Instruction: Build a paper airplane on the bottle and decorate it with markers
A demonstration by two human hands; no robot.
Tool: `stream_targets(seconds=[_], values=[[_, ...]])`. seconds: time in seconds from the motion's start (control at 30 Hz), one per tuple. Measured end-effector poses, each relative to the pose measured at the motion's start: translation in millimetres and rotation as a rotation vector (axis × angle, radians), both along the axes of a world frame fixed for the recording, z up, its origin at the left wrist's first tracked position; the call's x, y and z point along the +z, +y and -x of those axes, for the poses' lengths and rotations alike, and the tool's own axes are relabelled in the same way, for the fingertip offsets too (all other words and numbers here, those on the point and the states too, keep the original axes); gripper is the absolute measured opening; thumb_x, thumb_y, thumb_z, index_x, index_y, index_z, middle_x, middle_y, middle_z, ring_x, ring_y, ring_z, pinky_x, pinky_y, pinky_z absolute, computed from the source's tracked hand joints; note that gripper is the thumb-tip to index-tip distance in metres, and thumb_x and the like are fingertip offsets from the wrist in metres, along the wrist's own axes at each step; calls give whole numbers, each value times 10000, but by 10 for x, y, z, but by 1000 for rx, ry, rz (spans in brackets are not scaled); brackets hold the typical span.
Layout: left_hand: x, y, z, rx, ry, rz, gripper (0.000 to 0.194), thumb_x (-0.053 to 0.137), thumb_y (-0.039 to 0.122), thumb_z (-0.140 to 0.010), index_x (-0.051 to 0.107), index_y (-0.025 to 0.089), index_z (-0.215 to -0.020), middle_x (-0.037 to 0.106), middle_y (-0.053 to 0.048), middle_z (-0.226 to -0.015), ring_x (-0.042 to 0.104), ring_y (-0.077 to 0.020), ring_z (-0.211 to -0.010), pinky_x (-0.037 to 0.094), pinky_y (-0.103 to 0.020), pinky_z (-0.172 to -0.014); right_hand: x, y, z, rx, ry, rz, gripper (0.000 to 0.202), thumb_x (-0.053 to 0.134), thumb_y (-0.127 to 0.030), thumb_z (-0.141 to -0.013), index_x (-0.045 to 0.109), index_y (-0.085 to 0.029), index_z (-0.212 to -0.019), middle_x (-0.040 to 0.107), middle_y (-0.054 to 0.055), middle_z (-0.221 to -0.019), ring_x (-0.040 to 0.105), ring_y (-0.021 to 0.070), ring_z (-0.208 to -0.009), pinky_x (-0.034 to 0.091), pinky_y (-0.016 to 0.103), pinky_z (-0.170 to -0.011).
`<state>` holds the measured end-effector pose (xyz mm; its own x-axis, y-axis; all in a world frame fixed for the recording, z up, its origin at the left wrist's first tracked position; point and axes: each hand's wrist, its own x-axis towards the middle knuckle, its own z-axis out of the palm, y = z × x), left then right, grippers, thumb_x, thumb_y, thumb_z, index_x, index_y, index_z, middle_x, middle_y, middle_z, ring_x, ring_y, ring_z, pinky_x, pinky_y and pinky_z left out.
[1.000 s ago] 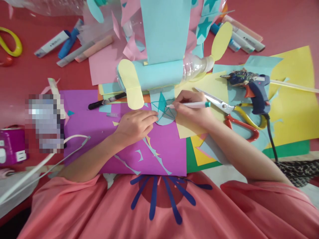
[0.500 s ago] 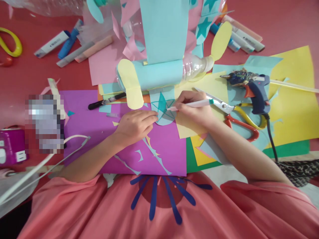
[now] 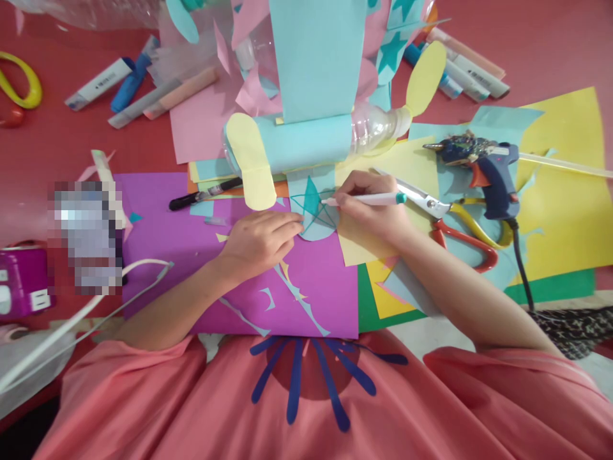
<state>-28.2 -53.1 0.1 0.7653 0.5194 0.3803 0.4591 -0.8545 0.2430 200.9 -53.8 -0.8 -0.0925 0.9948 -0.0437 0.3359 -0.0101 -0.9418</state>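
A white marker with a teal end is pinched in my right hand, its tip on a light blue paper flap. A teal star is drawn there, its upper and middle parts coloured in, other points only outlined. Flat on the purple sheet, my left hand has its fingers stretched out, fingertips touching the flap's left edge. Just beyond the flap lies a plastic bottle wrapped in light blue paper, with pale yellow paper ovals attached.
Scissors and a blue glue gun with a cord lie to the right on coloured paper. Markers are scattered at the back left. A black pen and paper scraps lie near my left hand.
The marker's tip has shifted slightly up on the star, and my right hand has moved a little with it. My left hand stays in place.
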Motion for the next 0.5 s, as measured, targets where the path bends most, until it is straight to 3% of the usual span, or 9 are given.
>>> stream_targets(seconds=[0.33, 0.5], values=[[-11, -10, 3, 17, 31, 9, 281, 446, 86, -933, 716, 163, -914, 790, -43, -980, 759, -171, -853, 610, -286, -752, 63, -14, -4, 57, -29, 44, 209, 614, -269, -714, 512, -180, -554, 504, -34, -513, 391, 72, -520, 292, 236, -490], [-6, -8, 6, 16, 38, 33, 284, 445, 89, -931, 718, 168, -923, 790, -43, -988, 759, -174, -868, 612, -291, -764, 51, -7, 6, -6, 33, 35, 194, 589, -272, -705, 504, -192, -550, 518, -20, -537, 426, 85, -525, 316, 253, -504]])
